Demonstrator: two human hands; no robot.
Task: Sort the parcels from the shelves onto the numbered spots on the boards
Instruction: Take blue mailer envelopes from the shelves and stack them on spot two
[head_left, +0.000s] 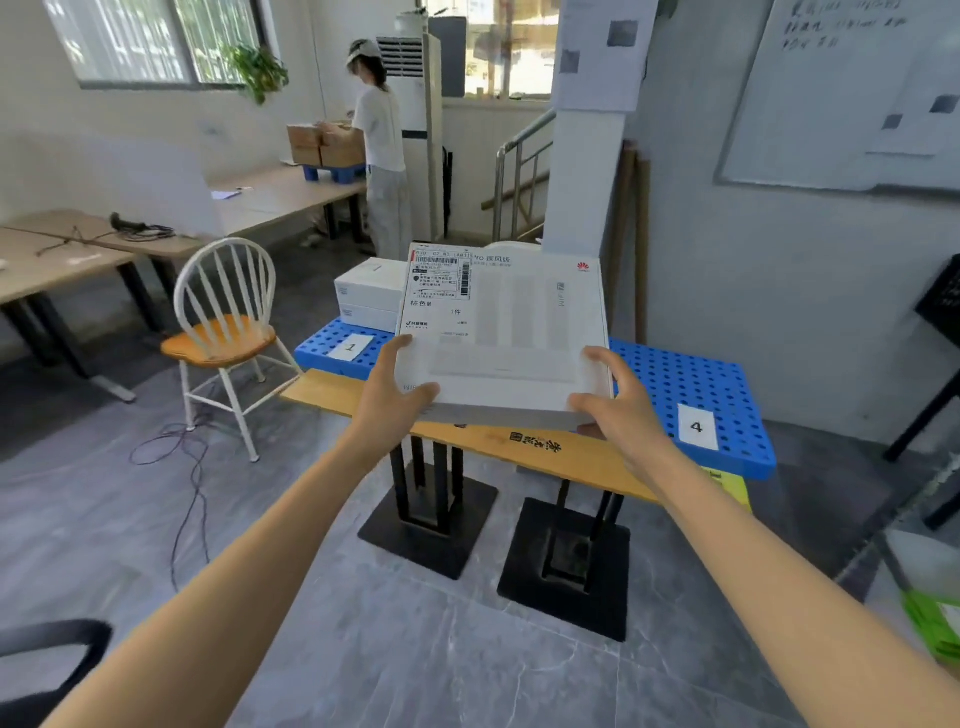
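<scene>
Head view: the left hand (387, 395) and the right hand (618, 410) each gripped a near corner of the flat white parcel (501, 338), with the fingers wrapped round its edges. The parcel was held in the air above the blue board (691, 384). Label 1 (350, 347) lay left of the left fingers and label 4 (697, 427) right of the right fingers. The parcel was judged rigid, light and smooth-faced, so it should be held at opposite edges and supported underneath.

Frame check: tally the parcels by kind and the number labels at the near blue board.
Large flat white parcel, held by left hand and right hand: 1
Small white boxes, stacked: 2
Number labels: 2
Total: 5
</scene>
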